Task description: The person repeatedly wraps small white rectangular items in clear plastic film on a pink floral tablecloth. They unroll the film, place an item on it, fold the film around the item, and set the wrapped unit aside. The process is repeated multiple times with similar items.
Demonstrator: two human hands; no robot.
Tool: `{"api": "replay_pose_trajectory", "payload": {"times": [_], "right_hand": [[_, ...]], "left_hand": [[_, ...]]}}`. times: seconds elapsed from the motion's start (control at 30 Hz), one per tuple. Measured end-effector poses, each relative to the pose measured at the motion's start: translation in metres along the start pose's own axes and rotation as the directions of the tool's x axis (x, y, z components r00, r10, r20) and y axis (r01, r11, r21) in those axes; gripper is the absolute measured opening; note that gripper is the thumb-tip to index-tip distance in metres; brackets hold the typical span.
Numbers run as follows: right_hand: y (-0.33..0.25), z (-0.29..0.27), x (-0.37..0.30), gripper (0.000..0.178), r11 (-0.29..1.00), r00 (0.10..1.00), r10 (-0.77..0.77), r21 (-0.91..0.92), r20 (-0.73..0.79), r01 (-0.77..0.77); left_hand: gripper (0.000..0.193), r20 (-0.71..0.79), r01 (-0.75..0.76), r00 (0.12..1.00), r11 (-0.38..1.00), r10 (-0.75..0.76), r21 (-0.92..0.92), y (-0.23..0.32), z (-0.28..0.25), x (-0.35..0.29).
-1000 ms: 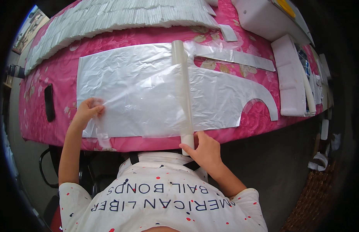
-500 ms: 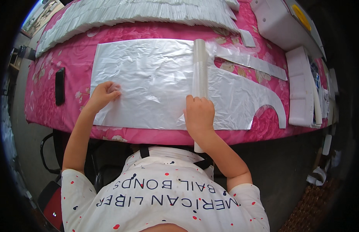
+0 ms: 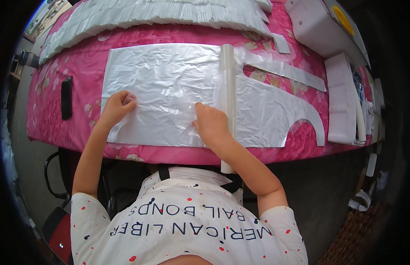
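A thin whitish plastic apron (image 3: 267,106) lies flat, with a curved cutout and straps at its right end. Across it rests a long pale roll (image 3: 228,84), its near end jutting past the table edge. At the left part of the plastic, my left hand (image 3: 119,108) is closed in a pinch, a bit of clear film showing at its fingertips. My right hand (image 3: 211,125) is closed just left of the roll, its fingers gathering the crinkled plastic. The roll's middle is partly hidden behind that hand and forearm.
A pink flowered cloth (image 3: 86,132) covers the table. Long rows of stacked white folded packets (image 3: 161,15) line the far side. A black bar-shaped object (image 3: 67,98) lies at left. White foam boxes (image 3: 342,101) stand at right, and a chair (image 3: 57,229) is at lower left.
My right hand has left the roll and moved left onto the plastic, which now bunches up near its fingers. My left hand has barely moved.
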State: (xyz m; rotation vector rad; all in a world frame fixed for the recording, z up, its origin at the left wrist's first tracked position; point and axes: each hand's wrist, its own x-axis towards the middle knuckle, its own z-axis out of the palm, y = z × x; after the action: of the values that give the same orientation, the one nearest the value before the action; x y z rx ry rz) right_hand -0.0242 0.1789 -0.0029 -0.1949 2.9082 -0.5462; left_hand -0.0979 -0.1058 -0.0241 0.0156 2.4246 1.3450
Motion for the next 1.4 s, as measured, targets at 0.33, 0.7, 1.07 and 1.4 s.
{"api": "replay_pose_trajectory", "payload": {"times": [0.33, 0.7, 1.07, 1.4], "right_hand": [[0.150, -0.098, -0.046, 0.027, 0.848, 0.951, 0.270, 0.504, -0.148, -0.163], [0.110, -0.097, -0.160, 0.020, 0.834, 0.600, 0.528, 0.233, -0.602, -0.500], [0.038, -0.003, -0.147, 0.046, 0.841, 0.881, 0.459, 0.262, 0.116, -0.473], [0.047, -0.016, -0.145, 0.050, 0.889, 0.896, 0.370, 0.187, 0.245, -0.418]], "left_hand": [[0.021, -0.093, -0.051, 0.992, 0.940, 0.087, 0.337, 0.015, 0.000, -0.006], [0.048, -0.019, -0.583, 0.731, 0.639, 0.682, 0.502, 0.070, 0.087, -0.021], [0.054, 0.162, -0.663, 0.743, 0.680, 0.649, 0.313, 0.093, 0.203, -0.016], [0.058, 0.251, -0.643, 0.746, 0.569, 0.616, 0.512, 0.089, 0.215, -0.015]]}}
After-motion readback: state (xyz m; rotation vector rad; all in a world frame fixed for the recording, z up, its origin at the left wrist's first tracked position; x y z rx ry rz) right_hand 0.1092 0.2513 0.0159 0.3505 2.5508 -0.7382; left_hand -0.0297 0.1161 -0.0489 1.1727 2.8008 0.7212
